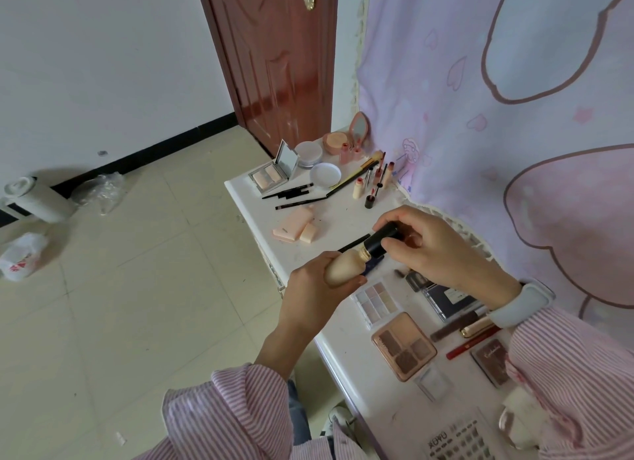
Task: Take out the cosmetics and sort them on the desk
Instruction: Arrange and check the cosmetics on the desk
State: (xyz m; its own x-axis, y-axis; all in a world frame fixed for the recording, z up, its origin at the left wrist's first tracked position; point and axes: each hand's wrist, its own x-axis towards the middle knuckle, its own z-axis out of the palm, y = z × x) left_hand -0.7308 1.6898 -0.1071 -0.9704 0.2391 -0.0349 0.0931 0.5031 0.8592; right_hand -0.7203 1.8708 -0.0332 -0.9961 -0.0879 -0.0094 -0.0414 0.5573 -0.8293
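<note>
My left hand [320, 281] grips the beige body of a foundation bottle [344, 265] above the white desk [274, 233]. My right hand [435, 245] grips the bottle's black cap [382, 241] at its upper end. Cosmetics lie spread over the desk: an open highlighter compact [271, 176], black pencils [291, 193], pink sponges [298, 228], round white jars [325, 174], lip tubes [372, 181]. Nearer me lie a pale eyeshadow palette [375, 301], a brown eyeshadow palette [403, 346] and a red pencil [475, 341].
A pink cartoon curtain [497, 116] hangs along the desk's right side. A brown door [274, 54] stands beyond the desk's far end. Tiled floor [137, 288] lies to the left, with plastic bags [20, 257] and a white appliance [37, 199] by the wall.
</note>
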